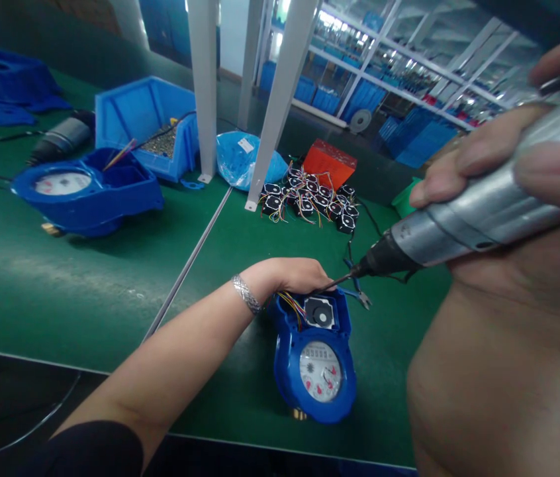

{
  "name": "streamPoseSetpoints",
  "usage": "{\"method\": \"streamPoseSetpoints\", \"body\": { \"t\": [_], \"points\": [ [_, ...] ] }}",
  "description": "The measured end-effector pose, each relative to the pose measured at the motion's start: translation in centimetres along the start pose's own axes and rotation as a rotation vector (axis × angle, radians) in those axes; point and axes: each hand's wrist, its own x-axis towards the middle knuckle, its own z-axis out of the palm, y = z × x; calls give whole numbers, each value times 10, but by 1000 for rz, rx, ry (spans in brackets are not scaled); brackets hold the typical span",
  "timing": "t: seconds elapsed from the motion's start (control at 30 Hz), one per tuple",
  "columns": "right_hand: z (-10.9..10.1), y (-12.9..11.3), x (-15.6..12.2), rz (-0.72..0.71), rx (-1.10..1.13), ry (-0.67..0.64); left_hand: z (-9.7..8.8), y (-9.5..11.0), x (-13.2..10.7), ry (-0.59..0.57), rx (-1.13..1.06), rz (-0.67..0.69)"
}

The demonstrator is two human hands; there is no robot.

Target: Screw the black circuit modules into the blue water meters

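Note:
A blue water meter [284,371] stands on the green bench, its dial facing up. In its upper compartment sits a black-and-white square module [320,313] with coloured wires. My left hand [302,273], with a silver bracelet at the wrist, is bent over the meter's far edge. Its fingers are curled close to the driver bit; what they pinch is hidden. My right hand [488,156] is wrapped round a silver electric screwdriver [463,222], whose long bit slants down left to the meter's far rim. Cutting pliers [359,296] lie just beyond the meter.
A second blue meter [126,199] stands at left, near another electric screwdriver [64,136] and a blue bin [136,106] of small metal parts. Several wired modules [304,199] lie by a red box [329,162]. White posts [282,99] and a blue bag [240,162] stand behind.

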Motion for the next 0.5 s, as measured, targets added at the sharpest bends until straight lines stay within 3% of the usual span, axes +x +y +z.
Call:
{"method": "streamPoseSetpoints", "body": {
  "t": [0.1,0.3,0.37,0.5],
  "points": [
    [4,3,2,-158,3,-62,0,-3,2,12,-17,-3],
    [11,4,6,-145,157,-143,3,-1,3,74,-79,-52],
    [11,2,8,-65,137,-111,5,-1,3,91,-109,-42],
    [-5,11,1,274,73,-107,6,-1,2,104,-164,-31]
  ]
}}
